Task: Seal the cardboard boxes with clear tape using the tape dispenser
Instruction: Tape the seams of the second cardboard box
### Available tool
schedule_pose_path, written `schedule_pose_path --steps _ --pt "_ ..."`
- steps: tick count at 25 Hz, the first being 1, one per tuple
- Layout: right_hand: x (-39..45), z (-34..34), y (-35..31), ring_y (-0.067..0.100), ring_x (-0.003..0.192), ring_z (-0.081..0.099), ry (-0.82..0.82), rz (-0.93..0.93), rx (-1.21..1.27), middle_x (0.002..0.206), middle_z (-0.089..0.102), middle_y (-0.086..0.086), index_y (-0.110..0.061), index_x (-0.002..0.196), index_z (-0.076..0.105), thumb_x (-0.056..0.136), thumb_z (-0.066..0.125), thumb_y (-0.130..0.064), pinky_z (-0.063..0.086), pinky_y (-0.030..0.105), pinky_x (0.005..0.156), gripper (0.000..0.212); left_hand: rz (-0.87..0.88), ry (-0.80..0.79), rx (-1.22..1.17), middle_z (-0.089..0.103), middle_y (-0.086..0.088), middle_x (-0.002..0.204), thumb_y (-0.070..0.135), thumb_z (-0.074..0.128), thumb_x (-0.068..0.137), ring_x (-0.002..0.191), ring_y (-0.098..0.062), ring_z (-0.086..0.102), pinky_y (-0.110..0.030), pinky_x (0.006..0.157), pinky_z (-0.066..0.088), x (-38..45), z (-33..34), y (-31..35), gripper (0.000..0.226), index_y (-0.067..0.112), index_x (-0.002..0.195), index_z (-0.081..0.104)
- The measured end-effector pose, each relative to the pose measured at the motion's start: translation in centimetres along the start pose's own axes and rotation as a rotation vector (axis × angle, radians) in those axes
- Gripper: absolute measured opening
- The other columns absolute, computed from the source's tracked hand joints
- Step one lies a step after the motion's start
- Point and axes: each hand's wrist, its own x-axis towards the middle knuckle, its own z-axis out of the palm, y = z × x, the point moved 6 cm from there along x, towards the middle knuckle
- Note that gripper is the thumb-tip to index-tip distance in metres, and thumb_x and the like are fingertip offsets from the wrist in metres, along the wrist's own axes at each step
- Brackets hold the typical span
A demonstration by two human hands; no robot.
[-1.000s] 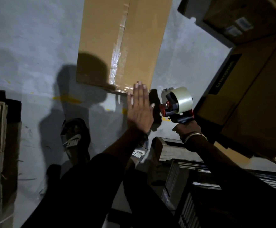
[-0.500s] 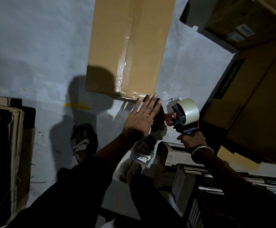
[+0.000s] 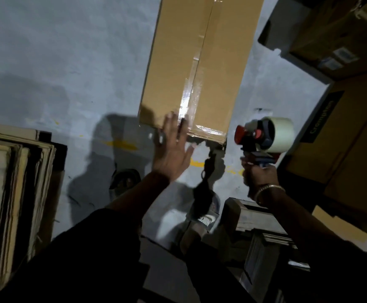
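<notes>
We log our left hand (image 3: pixel 171 154), fingers straight, at the taped cardboard box (image 3: pixel 191 62) end; right hand (image 3: pixel 258 174) grips the tape dispenser (image 3: pixel 263 136) beside it.

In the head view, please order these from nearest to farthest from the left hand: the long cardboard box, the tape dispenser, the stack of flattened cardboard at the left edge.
1. Long cardboard box: the left hand touches its near end.
2. Tape dispenser: to the right, held in the right hand.
3. Stack of flattened cardboard: far left edge.
</notes>
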Motion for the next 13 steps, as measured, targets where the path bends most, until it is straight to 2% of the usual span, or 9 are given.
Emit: schedule_pose_path --steps 1,2,3,5,7,9,11,13 --pt "0.0 1.4 -0.9 0.019 0.056 0.064 -0.025 -0.002 0.106 0.071 0.072 0.001 -0.013 0.095 0.073 0.096 0.068 -0.010 0.048 0.027 0.057 0.006 -0.176 0.089 -0.072 0.006 -0.020 0.174 0.055 0.043 0.107 0.162 -0.035 0.008 -0.056 0.126 0.016 0.3 -1.4 -2.5 0.082 0.010 0.168 0.012" --pt "-0.1 2.8 -2.0 0.019 0.075 0.071 -0.061 0.011 0.203 0.090 0.075 0.002 -0.013 0.106 0.072 0.098 0.067 -0.013 0.055 0.032 0.070 0.009 -0.339 0.148 -0.188 0.013 -0.023 0.172 0.055 0.048 0.106 0.160 -0.037 0.015 -0.053 0.125 0.019 0.8 -2.2 -5.3 0.084 0.007 0.167 0.016" --pt "0.2 4.1 -3.1 0.019 0.091 0.071 -0.094 0.018 0.288 0.105 0.073 0.001 -0.015 0.115 0.069 0.099 0.067 -0.017 0.056 0.037 0.081 0.016 -0.447 0.173 -0.303 0.021 -0.027 0.169 0.055 0.054 0.105 0.157 -0.040 0.023 -0.051 0.124 0.023 1.6 -2.8 -7.7 0.088 0.002 0.165 0.019" --pt "0.9 6.2 -5.5 0.021 0.102 0.071 -0.116 0.007 0.405 0.115 0.072 0.002 -0.015 0.122 0.067 0.098 0.069 -0.025 0.058 0.043 0.084 0.026 -0.481 0.058 -0.507 0.042 -0.031 0.157 0.054 0.060 0.100 0.146 -0.044 0.042 -0.047 0.120 0.035 4.4 -2.4 -11.0 0.091 -0.006 0.160 0.027" --pt "1.1 8.1 -7.0 0.024 0.103 0.074 -0.136 0.000 0.451 0.116 0.076 0.005 -0.009 0.124 0.067 0.096 0.071 -0.027 0.062 0.041 0.075 0.034 -0.467 -0.108 -0.570 0.063 -0.025 0.136 0.055 0.057 0.094 0.126 -0.043 0.061 -0.045 0.104 0.050 6.1 -2.2 -11.7 0.079 -0.003 0.147 0.047" --pt "0.9 8.4 -7.3 0.025 0.095 0.074 -0.085 -0.011 0.450 0.109 0.077 0.008 -0.006 0.121 0.066 0.098 0.067 -0.017 0.061 0.036 0.067 0.025 -0.481 -0.138 -0.601 0.070 -0.025 0.122 0.052 0.058 0.091 0.112 -0.044 0.067 -0.047 0.092 0.054 5.8 -2.8 -10.9 0.071 -0.002 0.137 0.053" --pt "0.5 7.8 -6.7 0.026 0.084 0.070 -0.036 -0.014 0.462 0.099 0.075 0.010 -0.005 0.119 0.066 0.098 0.063 -0.004 0.058 0.032 0.061 0.021 -0.493 -0.210 -0.624 0.068 -0.028 0.123 0.044 0.066 0.093 0.113 -0.045 0.066 -0.046 0.093 0.054 4.0 -2.8 -9.7 0.069 -0.004 0.139 0.049" --pt "-0.3 6.2 -5.7 0.026 0.081 0.069 -0.007 0.016 0.466 0.097 0.075 0.011 -0.005 0.120 0.069 0.095 0.065 -0.002 0.058 0.034 0.064 0.025 -0.491 -0.314 -0.617 0.062 -0.029 0.130 0.031 0.074 0.096 0.119 -0.045 0.062 -0.043 0.096 0.048 0.9 -2.3 -7.7 0.063 -0.005 0.140 0.046"
